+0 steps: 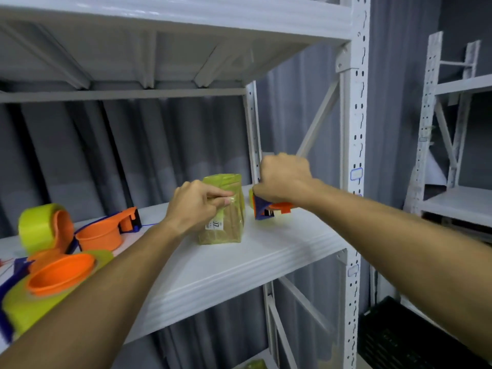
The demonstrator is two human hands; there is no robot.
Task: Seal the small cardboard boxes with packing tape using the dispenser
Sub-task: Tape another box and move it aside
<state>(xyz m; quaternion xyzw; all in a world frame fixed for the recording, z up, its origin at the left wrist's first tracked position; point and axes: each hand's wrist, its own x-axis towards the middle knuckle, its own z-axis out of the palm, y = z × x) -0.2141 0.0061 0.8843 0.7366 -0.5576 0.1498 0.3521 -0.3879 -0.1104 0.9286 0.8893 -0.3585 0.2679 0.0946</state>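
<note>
A small cardboard box (226, 227) wrapped in yellowish tape stands upright on the white shelf (239, 265), with a white label on its front. My left hand (197, 203) pinches the tape at the box's upper front edge. My right hand (282, 179) is closed around an orange and blue tape dispenser (269, 207), held just right of the box and slightly above the shelf. Most of that dispenser is hidden under my fingers.
Several spare orange dispensers with yellow-green tape rolls (61, 251) lie piled at the shelf's left end. A white upright post (354, 166) stands just right of my right hand. The upper shelf (159, 35) hangs overhead. Another rack (452, 155) stands at far right.
</note>
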